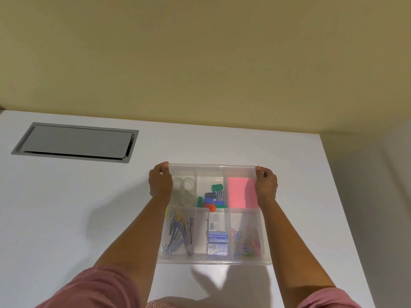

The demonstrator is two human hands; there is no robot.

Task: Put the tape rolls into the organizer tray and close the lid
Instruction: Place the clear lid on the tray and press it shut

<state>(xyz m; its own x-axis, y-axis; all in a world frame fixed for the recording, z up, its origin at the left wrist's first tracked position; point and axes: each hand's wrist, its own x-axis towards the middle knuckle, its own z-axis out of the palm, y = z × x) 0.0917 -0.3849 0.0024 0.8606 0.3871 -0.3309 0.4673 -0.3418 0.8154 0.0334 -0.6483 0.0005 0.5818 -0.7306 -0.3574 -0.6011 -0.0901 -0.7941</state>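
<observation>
A clear plastic organizer tray with several compartments lies on the white table. Clear tape rolls sit in its far left compartment, seen through the translucent lid, which lies over the tray. My left hand grips the lid's far left corner. My right hand grips its far right corner. Both forearms reach along the tray's two sides.
Other compartments hold pink notes, coloured clips, staple boxes, paper clips and metal tools. A grey cable hatch is set into the table at far left. The table's right edge runs close by.
</observation>
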